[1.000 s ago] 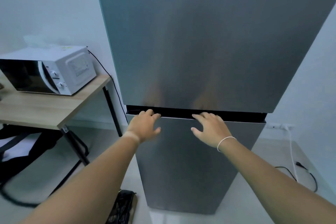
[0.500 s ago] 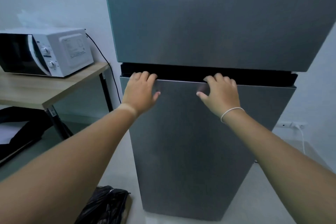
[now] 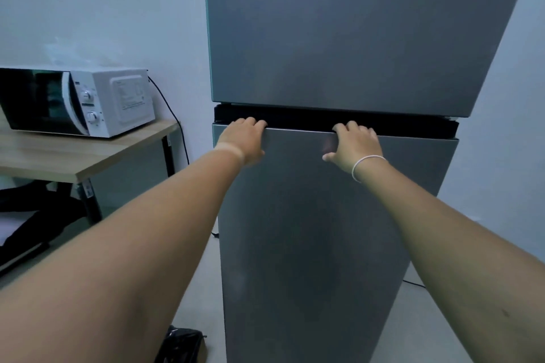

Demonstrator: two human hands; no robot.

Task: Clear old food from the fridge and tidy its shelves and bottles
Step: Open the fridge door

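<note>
1. Here's the fridge (image 3: 339, 215), a tall grey two-door unit standing upright against the pale wall, both doors closed, a dark gap running between the upper door and the lower door (image 3: 324, 244).
2. Left hand (image 3: 243, 138) is up at the left corner of the lower door's top edge, fingers hooked over that edge into the dark gap, gripping the door.
3. Right hand (image 3: 355, 144) is further right on the same top edge, fingers curled over it too, thumb spread out flat against the door face. A thin white band (image 3: 365, 163) circles that wrist.
4. Both arms reach forward, well apart from each other.
5. Off to the left, a white microwave (image 3: 79, 102) sits on a wooden table (image 3: 88, 156), close to the table's back right corner, its black cord (image 3: 174, 121) trailing down behind the right edge.
6. Down on the floor by the fridge's lower left corner lies a black bag (image 3: 182, 345), partly cut off by the frame.
</note>
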